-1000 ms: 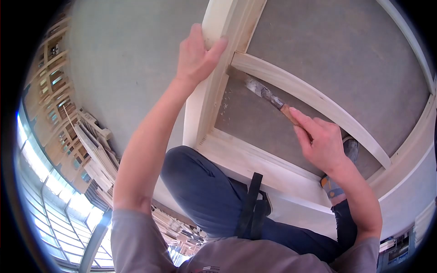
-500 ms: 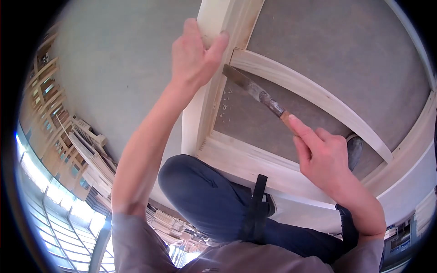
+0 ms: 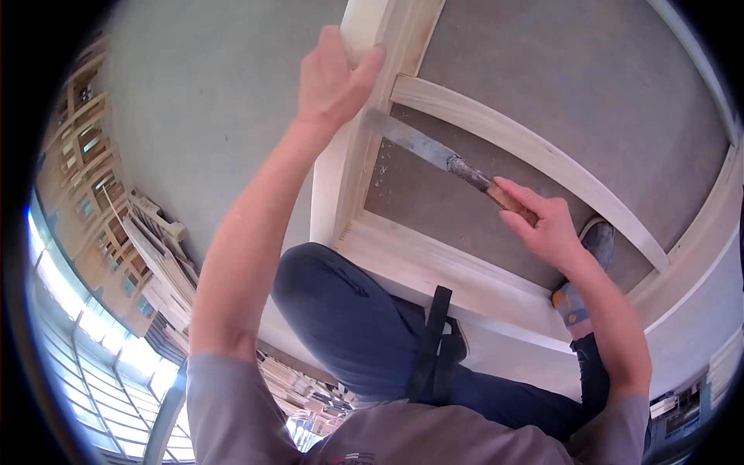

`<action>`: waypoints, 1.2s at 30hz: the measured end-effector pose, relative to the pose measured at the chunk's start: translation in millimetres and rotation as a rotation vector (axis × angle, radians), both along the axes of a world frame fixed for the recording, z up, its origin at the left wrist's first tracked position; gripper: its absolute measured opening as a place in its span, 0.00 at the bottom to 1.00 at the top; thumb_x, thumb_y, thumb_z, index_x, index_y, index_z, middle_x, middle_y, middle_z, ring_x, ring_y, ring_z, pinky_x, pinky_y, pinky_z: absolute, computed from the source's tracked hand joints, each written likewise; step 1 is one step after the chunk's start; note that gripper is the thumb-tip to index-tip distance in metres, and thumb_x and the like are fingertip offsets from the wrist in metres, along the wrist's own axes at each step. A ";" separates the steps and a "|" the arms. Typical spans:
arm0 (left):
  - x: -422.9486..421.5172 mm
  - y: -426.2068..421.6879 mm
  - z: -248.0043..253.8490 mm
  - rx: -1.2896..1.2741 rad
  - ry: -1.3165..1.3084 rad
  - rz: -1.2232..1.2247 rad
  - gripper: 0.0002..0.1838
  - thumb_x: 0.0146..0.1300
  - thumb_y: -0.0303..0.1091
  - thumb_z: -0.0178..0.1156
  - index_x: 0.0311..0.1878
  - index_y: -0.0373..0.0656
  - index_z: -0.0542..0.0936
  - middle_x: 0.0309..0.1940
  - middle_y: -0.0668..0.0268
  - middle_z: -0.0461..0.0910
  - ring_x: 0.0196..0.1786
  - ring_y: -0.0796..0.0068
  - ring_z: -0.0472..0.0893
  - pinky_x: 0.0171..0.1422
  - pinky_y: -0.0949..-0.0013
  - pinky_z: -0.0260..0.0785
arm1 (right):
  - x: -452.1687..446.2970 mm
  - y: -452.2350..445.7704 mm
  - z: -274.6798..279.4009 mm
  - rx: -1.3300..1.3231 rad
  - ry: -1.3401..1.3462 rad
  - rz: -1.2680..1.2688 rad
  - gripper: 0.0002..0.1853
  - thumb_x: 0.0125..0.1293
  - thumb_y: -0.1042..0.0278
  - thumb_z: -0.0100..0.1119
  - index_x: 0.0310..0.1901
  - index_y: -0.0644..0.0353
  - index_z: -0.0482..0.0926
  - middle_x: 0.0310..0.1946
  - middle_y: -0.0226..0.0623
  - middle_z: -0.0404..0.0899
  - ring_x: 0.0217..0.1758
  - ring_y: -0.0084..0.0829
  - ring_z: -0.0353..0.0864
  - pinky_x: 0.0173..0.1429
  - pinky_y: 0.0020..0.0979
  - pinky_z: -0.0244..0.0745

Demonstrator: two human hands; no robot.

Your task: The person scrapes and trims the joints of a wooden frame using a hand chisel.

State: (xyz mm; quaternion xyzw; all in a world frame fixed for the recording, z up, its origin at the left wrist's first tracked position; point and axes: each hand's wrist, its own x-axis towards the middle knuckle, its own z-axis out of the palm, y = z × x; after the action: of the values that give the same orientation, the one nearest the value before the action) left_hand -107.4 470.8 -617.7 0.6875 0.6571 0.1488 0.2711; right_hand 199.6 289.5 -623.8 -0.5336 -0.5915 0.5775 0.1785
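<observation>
My left hand (image 3: 335,81) is closed around the upper part of a pale wooden beam (image 3: 328,209), part of a frame. My right hand (image 3: 549,226) grips the wooden handle of a chisel (image 3: 422,145) with a wide, flat metal blade. The blade points left, its blurred tip at the inner side of the beam, below my left hand. I cannot tell whether the tip touches the wood. A curved wooden slat (image 3: 527,147) joins the beam just above the blade. A lower rail (image 3: 434,252) meets the beam near my knee.
Small wood shavings (image 3: 381,167) lie on the grey floor (image 3: 209,101) inside the frame. My bent knee (image 3: 310,279) is close to the beam, and a shoe (image 3: 598,244) shows under the curved slat. Stacked wooden parts (image 3: 159,256) stand at the left.
My right hand has moved up, and the chisel's tip has shifted left onto the beam. The blade has turned, showing more of its flat face. My left hand stays on the beam.
</observation>
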 end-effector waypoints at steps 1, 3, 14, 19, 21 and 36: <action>-0.5 -0.6 -1.3 0.006 0.012 0.000 0.25 0.62 0.47 0.65 0.40 0.33 0.68 0.30 0.43 0.82 0.37 0.38 0.82 0.43 0.48 0.75 | 3.5 1.3 8.3 0.011 -0.026 0.035 0.29 0.65 0.72 0.66 0.68 0.47 0.78 0.30 0.44 0.84 0.28 0.42 0.83 0.38 0.35 0.78; -1.2 1.0 -2.2 0.011 0.035 -0.006 0.25 0.62 0.47 0.65 0.40 0.33 0.68 0.30 0.44 0.82 0.37 0.38 0.82 0.43 0.48 0.75 | 3.9 3.4 19.2 0.074 -0.177 0.103 0.26 0.66 0.69 0.65 0.67 0.44 0.78 0.26 0.43 0.82 0.27 0.43 0.82 0.35 0.40 0.77; 0.9 2.0 0.5 -0.035 -0.015 0.017 0.25 0.62 0.46 0.64 0.41 0.32 0.68 0.32 0.43 0.82 0.39 0.37 0.82 0.45 0.49 0.75 | -11.3 43.8 52.1 0.095 -0.228 0.052 0.23 0.68 0.70 0.62 0.66 0.48 0.79 0.23 0.44 0.80 0.26 0.45 0.81 0.35 0.42 0.75; 1.7 3.6 1.9 -0.062 -0.038 0.027 0.24 0.63 0.46 0.64 0.42 0.31 0.69 0.32 0.44 0.82 0.37 0.43 0.82 0.45 0.52 0.74 | -15.3 60.9 63.3 0.093 -0.320 0.098 0.21 0.68 0.69 0.61 0.63 0.48 0.81 0.22 0.45 0.80 0.27 0.48 0.81 0.35 0.45 0.75; 1.2 2.1 4.3 -0.091 -0.017 0.027 0.25 0.65 0.48 0.63 0.44 0.31 0.72 0.34 0.47 0.83 0.37 0.54 0.82 0.46 0.57 0.74 | -17.7 67.2 68.8 0.085 -0.342 0.118 0.21 0.68 0.69 0.61 0.63 0.48 0.81 0.22 0.46 0.80 0.27 0.49 0.81 0.35 0.45 0.75; 4.7 0.5 6.7 -0.048 -0.038 0.030 0.24 0.64 0.46 0.65 0.40 0.33 0.67 0.26 0.47 0.81 0.31 0.43 0.83 0.39 0.51 0.75 | 20.8 37.6 -0.1 0.670 -0.471 0.298 0.25 0.63 0.71 0.67 0.64 0.45 0.82 0.19 0.35 0.71 0.18 0.37 0.74 0.24 0.36 0.70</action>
State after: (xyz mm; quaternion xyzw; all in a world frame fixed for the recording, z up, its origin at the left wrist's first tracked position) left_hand -102.7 471.2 -611.0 0.6678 0.6656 0.1501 0.2974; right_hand 220.4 327.0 -623.9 -0.4721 -0.8414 0.2358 0.1165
